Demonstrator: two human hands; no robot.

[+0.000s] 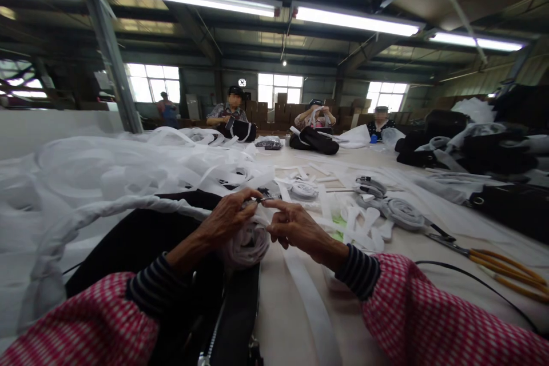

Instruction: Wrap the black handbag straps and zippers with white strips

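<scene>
My left hand (227, 220) is closed around a bunched wad of white wrapping (246, 245) that covers part of a black bag (141, 246). Its fingertips pinch a small metal piece (262, 199) above the wad. My right hand (295, 230) sits just to the right, fingers curled, with the index finger reaching toward that same metal piece. A white strap (309, 297) runs from under my hands toward me. The bag's black strap with a zipper (234, 320) lies at the bottom.
Crumpled white plastic (107, 171) piles up on the left. Rolls of white tape (403, 213) and scissors with yellow handles (493, 260) lie to the right on the table (429, 251). Black bags (506, 206) stack at far right. Three people work at the far end.
</scene>
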